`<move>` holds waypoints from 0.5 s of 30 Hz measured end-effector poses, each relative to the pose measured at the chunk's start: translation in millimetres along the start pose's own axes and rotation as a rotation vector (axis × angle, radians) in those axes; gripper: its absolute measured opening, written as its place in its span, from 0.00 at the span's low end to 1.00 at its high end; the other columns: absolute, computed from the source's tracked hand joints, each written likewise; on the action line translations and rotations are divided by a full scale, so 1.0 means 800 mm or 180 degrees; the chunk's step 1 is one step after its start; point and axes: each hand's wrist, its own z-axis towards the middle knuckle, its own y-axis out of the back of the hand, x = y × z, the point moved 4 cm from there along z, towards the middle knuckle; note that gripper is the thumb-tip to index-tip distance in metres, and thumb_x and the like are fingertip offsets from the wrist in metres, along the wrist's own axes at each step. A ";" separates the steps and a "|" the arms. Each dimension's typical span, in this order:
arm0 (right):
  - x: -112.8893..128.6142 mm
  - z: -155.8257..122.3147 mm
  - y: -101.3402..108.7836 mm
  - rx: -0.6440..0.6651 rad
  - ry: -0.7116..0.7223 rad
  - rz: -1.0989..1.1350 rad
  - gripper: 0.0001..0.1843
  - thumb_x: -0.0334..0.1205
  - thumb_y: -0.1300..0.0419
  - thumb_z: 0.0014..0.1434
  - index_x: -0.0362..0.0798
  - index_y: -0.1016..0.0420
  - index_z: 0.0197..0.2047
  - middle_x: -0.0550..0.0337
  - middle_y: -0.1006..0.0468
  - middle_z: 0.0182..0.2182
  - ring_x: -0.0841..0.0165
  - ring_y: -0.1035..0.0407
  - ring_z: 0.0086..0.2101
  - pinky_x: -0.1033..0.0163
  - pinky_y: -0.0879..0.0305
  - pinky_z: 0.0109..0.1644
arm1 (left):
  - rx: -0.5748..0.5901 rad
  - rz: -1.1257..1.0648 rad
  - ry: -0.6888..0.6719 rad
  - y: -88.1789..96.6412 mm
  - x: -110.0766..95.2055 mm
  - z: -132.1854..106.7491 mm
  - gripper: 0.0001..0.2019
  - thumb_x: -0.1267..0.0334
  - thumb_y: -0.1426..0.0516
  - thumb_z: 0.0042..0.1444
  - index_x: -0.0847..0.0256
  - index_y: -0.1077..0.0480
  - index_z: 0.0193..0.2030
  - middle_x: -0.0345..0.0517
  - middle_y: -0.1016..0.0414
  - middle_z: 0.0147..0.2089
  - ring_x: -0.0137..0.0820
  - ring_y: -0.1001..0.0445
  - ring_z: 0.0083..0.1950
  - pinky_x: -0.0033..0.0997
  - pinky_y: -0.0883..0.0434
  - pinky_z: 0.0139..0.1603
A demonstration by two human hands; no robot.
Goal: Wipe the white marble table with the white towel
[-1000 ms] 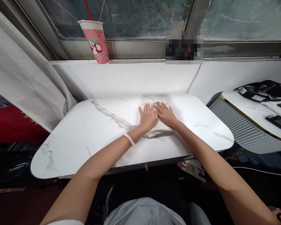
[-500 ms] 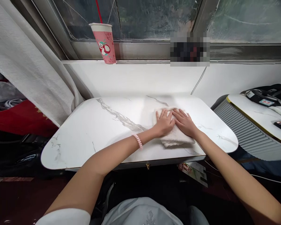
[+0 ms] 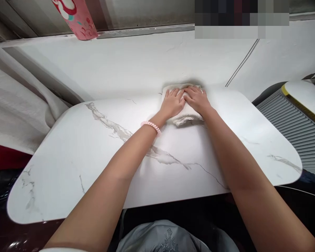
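Both hands flat on a folded white terry cloth [image 3: 186, 117], palms down, fingers straight and close together, nothing gripped. Left hand [image 3: 173, 104] and right hand [image 3: 198, 100] sit side by side, index fingers touching or nearly so over the middle of the cloth.

Cloth location: far edge of the white marble-look tabletop with grey veins [image 3: 89, 157], a bit right of centre. Its far side is up against the base of the white wall panel [image 3: 126, 66]; can't tell whether it actually touches. Near edge of the cloth sticks out from under the palms, layered fold visible.

Edges:
- Tabletop corners are rounded. Far edge runs along the wall, so there's no room beyond the cloth.
- Left of the hands: a long open stretch of tabletop, out to the rounded left corner. A white textured curtain [image 3: 15, 105] hangs just beside that far-left corner.
- Right of the hands: a shorter open stretch to the rounded right end. Past a dark gap stands a grey ribbed cabinet side [image 3: 296, 129] carrying a second white top with a gold rim [image 3: 304, 96], well apart from the cloth.
- Toward the body: bare surface right to the front edge, crossed only by the two forearms.

Other: pink coil band [image 3: 151, 125] on the left wrist. Pink printed paper cup [image 3: 77, 17] on the window ledge above, well left of the hands, cropped by the frame. Thin cable [image 3: 243, 63] runs diagonally down the wall, ending behind the tabletop right of the cloth.
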 end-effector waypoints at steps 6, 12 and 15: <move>-0.022 0.038 -0.009 -0.0804 0.0271 -0.0081 0.25 0.46 0.58 0.66 0.45 0.29 0.57 0.47 0.30 0.56 0.49 0.43 0.60 0.39 0.54 0.66 | -0.0260 0.0009 -0.0036 -0.004 0.020 0.033 0.23 0.62 0.58 0.68 0.60 0.40 0.67 0.51 0.40 0.70 0.37 0.46 0.72 0.46 0.58 0.73; -0.032 0.036 -0.019 -0.0661 0.0323 -0.0020 0.25 0.44 0.59 0.67 0.45 0.31 0.58 0.47 0.29 0.56 0.51 0.40 0.57 0.42 0.44 0.62 | -0.0271 0.0096 0.0054 -0.007 0.015 0.027 0.24 0.61 0.59 0.69 0.61 0.42 0.68 0.52 0.42 0.71 0.37 0.48 0.72 0.46 0.58 0.73; -0.022 0.016 -0.013 -0.0587 0.0267 0.0020 0.24 0.41 0.56 0.66 0.45 0.31 0.59 0.49 0.29 0.57 0.53 0.39 0.59 0.45 0.45 0.64 | -0.0244 0.0182 0.0118 -0.005 0.004 0.009 0.25 0.60 0.58 0.69 0.63 0.44 0.69 0.53 0.45 0.72 0.38 0.49 0.73 0.47 0.59 0.73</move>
